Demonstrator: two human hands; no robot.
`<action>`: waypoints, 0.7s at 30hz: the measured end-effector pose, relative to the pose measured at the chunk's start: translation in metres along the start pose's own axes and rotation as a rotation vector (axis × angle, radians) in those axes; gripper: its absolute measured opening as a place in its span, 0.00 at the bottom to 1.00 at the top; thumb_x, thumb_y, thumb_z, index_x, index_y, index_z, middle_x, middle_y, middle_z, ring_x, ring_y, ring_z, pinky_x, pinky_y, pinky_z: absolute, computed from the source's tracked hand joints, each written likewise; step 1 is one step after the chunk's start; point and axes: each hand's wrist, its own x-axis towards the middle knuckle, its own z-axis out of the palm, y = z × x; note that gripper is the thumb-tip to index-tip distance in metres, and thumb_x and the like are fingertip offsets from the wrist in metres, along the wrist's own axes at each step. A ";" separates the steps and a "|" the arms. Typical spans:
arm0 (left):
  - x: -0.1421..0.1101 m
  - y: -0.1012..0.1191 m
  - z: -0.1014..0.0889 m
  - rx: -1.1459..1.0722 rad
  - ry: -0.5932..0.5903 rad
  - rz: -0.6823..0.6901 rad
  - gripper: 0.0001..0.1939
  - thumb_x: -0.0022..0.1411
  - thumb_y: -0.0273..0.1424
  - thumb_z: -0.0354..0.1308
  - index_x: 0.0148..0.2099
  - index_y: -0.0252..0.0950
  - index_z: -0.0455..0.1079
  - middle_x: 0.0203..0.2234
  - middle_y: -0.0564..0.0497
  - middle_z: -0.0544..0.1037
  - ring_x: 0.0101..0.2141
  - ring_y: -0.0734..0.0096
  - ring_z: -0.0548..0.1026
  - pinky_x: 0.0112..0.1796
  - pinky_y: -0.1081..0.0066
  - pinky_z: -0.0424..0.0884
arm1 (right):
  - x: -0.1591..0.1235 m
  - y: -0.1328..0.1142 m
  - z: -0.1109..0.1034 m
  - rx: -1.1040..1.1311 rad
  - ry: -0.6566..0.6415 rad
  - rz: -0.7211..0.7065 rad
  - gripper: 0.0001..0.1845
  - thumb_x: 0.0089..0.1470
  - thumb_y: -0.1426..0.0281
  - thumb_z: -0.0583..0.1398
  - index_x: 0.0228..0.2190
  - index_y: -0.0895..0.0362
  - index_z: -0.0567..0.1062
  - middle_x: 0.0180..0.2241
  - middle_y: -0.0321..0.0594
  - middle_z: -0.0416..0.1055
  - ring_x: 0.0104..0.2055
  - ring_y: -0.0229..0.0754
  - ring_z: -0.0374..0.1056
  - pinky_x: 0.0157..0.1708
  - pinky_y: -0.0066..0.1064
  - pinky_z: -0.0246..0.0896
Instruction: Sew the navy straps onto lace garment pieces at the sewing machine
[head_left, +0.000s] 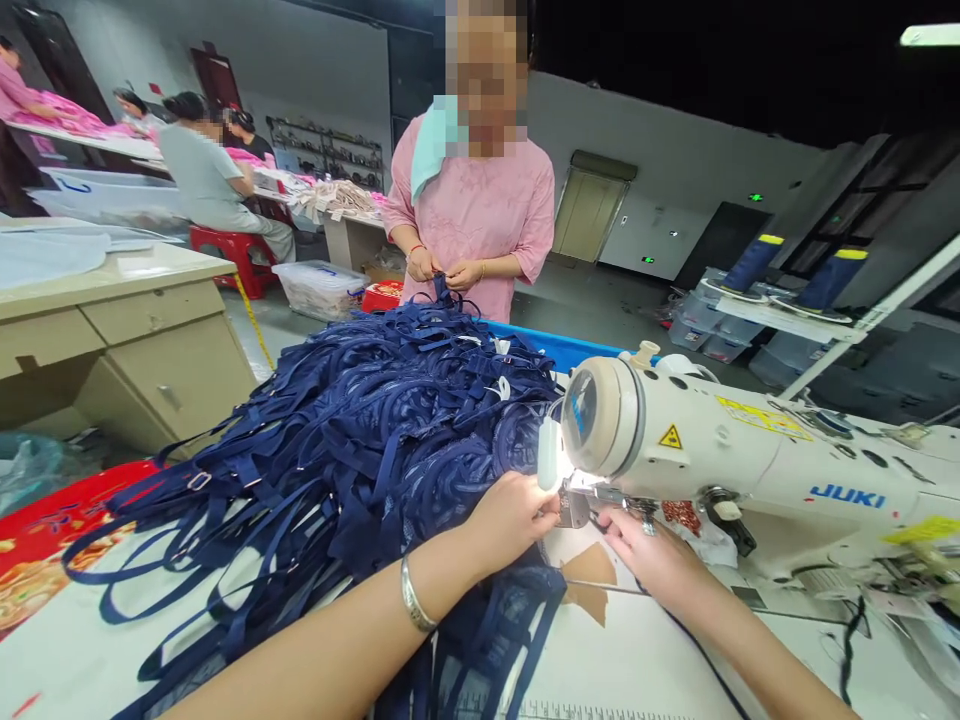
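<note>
My left hand (511,522), with a silver bangle at the wrist, is closed beside the needle area of a white JUKI sewing machine (757,440). Its fingers curl over the edge of a navy mesh bra (510,610) that hangs toward me; the exact grip is partly hidden. On the other side of the presser foot, my right hand (637,540) pinches a thin dark strap (701,650), which trails under the wrist to the lower right. The machine's lamp lights the spot between both hands. A large heap of navy bras (375,420) with straps lies to the left.
Across the heap stands a person in a pink top (480,210), both hands on a navy strap. Brown paper pieces (589,580) and a ruler strip (600,712) are on the tabletop. A beige desk (165,340) is at left; other people sit farther back.
</note>
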 end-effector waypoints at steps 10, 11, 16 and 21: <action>0.000 0.004 -0.003 -0.007 0.006 -0.022 0.06 0.60 0.26 0.55 0.31 0.37 0.70 0.25 0.55 0.74 0.31 0.69 0.71 0.35 0.72 0.62 | -0.071 0.084 0.032 -0.199 0.252 -0.309 0.21 0.55 0.79 0.48 0.45 0.50 0.70 0.41 0.36 0.73 0.40 0.41 0.70 0.43 0.34 0.66; 0.000 0.004 -0.003 -0.007 0.005 -0.021 0.06 0.61 0.27 0.55 0.31 0.37 0.70 0.26 0.55 0.74 0.31 0.70 0.71 0.36 0.72 0.62 | -0.077 0.095 0.034 -0.209 0.271 -0.292 0.21 0.55 0.79 0.49 0.45 0.50 0.70 0.42 0.37 0.73 0.41 0.41 0.70 0.42 0.34 0.66; 0.000 0.006 -0.005 -0.010 -0.002 -0.007 0.08 0.62 0.26 0.52 0.31 0.38 0.70 0.25 0.55 0.74 0.31 0.69 0.70 0.36 0.72 0.63 | -0.101 0.137 0.027 -0.237 0.289 -0.210 0.23 0.50 0.80 0.50 0.43 0.49 0.74 0.44 0.40 0.74 0.45 0.45 0.70 0.44 0.37 0.66; 0.000 0.005 -0.002 -0.009 -0.031 -0.026 0.06 0.59 0.24 0.55 0.31 0.39 0.70 0.26 0.57 0.75 0.31 0.69 0.69 0.34 0.72 0.61 | -0.107 0.119 0.010 -0.062 0.388 -0.044 0.14 0.58 0.69 0.52 0.44 0.49 0.72 0.44 0.39 0.73 0.45 0.46 0.69 0.45 0.39 0.66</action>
